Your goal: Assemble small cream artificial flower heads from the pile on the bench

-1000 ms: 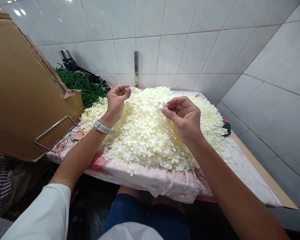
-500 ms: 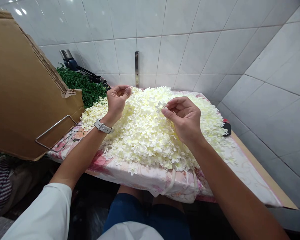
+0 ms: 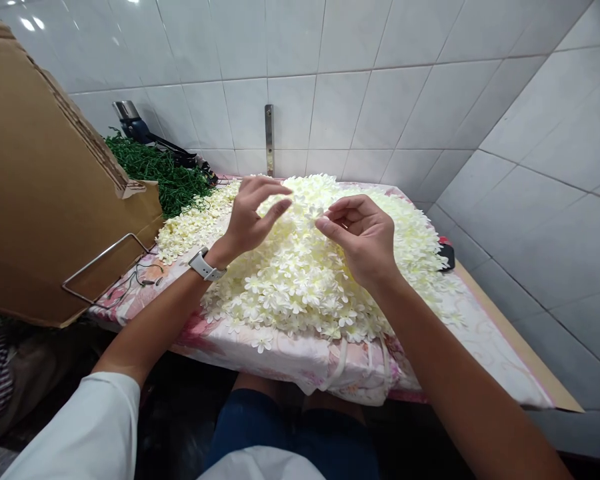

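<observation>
A large heap of white artificial flowers (image 3: 300,287) covers the middle of a table with a floral cloth (image 3: 280,360). Over the heap's left part is my left hand (image 3: 255,213), thumb and fingers apart, with nothing visible between them. My right hand (image 3: 363,237) is a little to its right, thumb and fingertips pinched on a white flower (image 3: 315,212). A smaller spread of cream blossoms (image 3: 185,230) lies at the back left. One loose flower (image 3: 262,344) rests near the front edge.
A tall cardboard box (image 3: 55,193) stands at left, with a metal wire frame (image 3: 103,260) by it. Behind are green stems (image 3: 155,170) and a dark bottle with a silver cap (image 3: 130,120). A black phone-like object (image 3: 447,257) lies at right, near the tiled wall.
My left hand has opened from its pinch and moved right and slightly down, toward my right hand. My right hand keeps its pinch on the flower, nearly in place.
</observation>
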{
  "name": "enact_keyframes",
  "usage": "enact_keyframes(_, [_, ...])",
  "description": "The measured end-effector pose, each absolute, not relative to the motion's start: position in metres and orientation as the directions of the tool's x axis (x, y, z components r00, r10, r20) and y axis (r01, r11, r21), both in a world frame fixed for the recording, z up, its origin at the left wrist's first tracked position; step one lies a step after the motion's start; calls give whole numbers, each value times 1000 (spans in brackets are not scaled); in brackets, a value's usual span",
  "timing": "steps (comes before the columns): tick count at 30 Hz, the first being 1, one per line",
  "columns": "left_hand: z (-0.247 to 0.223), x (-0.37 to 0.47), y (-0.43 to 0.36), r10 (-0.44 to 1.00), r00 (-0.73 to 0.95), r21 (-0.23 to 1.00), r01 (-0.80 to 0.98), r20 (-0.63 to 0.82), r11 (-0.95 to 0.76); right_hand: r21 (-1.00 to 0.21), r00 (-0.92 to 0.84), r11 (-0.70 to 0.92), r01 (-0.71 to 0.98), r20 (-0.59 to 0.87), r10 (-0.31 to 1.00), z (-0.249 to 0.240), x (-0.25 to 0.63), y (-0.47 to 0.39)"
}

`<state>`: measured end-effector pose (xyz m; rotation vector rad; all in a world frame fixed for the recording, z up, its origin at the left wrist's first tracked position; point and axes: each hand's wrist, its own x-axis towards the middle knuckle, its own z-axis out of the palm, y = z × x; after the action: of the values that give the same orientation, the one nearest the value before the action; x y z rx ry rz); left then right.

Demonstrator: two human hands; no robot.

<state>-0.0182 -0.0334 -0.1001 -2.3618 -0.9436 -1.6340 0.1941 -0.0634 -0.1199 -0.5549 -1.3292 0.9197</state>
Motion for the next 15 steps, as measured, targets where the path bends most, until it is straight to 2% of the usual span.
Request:
enact_keyframes(3, [-98,-7,-47,458,352,324,377,816,-868,-800,-54,542,-256,572,819,-119,194,-64])
enact_keyframes(7, [-105,-3,-46,536,346,493,211,770,-844,-789,-72,550,-273,587,806,-117,193,-66])
enact_keyframes(11, [-109,-4,-43,632,332,628,134,700,-766,-798,-100,548,-250,584,805,-115,193,-68])
enact_keyframes(15, [-106,-4,-44,676,300,685,93,673,-722,-794,-85,558,-242,590,803,-116,193,-69])
